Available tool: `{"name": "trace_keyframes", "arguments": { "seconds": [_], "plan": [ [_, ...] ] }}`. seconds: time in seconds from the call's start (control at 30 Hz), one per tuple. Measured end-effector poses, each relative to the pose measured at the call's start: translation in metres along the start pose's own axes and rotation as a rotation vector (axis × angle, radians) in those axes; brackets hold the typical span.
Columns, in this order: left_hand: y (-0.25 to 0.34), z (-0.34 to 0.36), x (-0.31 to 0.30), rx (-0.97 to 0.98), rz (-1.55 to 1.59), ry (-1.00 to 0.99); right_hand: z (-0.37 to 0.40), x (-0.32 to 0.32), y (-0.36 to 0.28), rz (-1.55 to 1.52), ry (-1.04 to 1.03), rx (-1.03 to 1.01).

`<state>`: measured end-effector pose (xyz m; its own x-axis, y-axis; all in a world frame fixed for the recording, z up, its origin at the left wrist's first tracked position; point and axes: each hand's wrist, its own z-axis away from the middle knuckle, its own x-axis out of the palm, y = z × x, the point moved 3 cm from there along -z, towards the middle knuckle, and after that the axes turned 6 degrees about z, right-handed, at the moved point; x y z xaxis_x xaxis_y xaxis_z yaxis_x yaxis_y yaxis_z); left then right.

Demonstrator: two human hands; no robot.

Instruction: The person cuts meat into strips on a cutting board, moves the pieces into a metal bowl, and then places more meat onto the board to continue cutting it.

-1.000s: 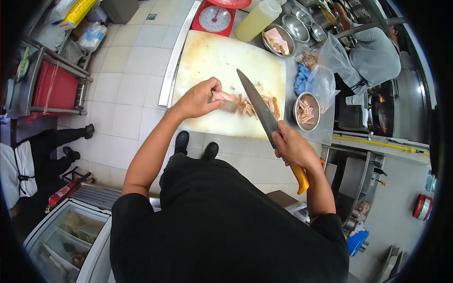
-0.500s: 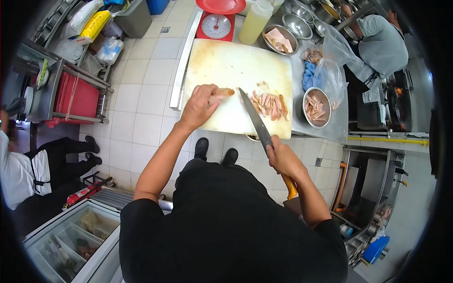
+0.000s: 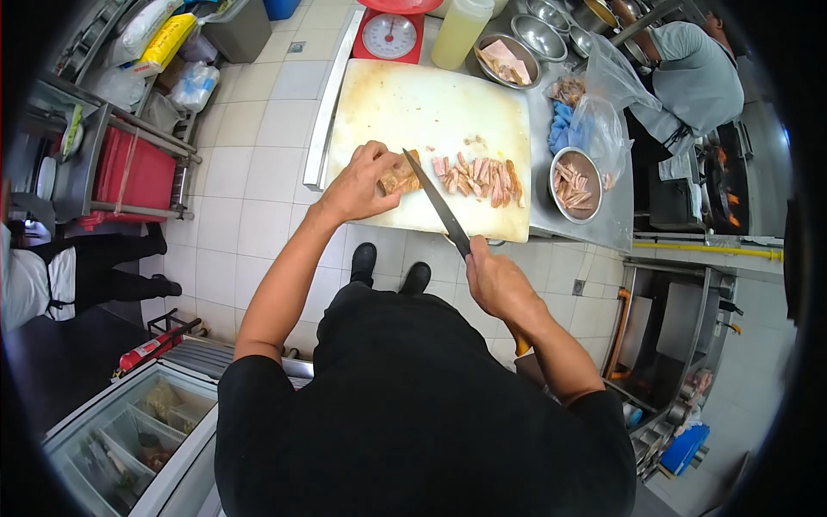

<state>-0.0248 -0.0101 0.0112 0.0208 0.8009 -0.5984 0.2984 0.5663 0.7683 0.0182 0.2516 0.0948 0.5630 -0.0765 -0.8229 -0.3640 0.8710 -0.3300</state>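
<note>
The knife (image 3: 439,207), lifted clear a second ago, has come down so its tip lies against the piece of meat (image 3: 401,177) under the left hand (image 3: 357,185), seemingly touching it; the right hand (image 3: 495,280) has drawn nearer the cutting board (image 3: 413,95)

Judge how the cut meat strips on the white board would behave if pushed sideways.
The meat strips lie loose in a heap, so they would probably scatter rather than slide as one lump. They look thin and moist, so are likely floppy and slippery to pinch. Flat-sided, they seem unlikely to roll.
</note>
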Motion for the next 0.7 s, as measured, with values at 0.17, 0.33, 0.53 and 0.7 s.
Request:
{"name": "trace_keyframes", "arguments": {
  "seconds": [0.17,0.33,0.53,0.7],
  "plan": [
    [0.001,-0.004,0.000,-0.012,-0.027,-0.019,-0.002,-0.003,-0.007,0.016,-0.023,-0.036],
    [-0.004,-0.004,0.002,0.010,-0.011,-0.008,-0.008,-0.012,-0.017,0.066,-0.113,-0.022],
    [-0.006,-0.004,0.003,0.020,0.039,0.029,-0.025,-0.021,-0.028,0.116,-0.202,-0.007],
    [-0.007,-0.004,0.003,0.019,0.065,0.047,-0.047,-0.009,-0.026,0.128,-0.219,-0.006]
  ]
}}
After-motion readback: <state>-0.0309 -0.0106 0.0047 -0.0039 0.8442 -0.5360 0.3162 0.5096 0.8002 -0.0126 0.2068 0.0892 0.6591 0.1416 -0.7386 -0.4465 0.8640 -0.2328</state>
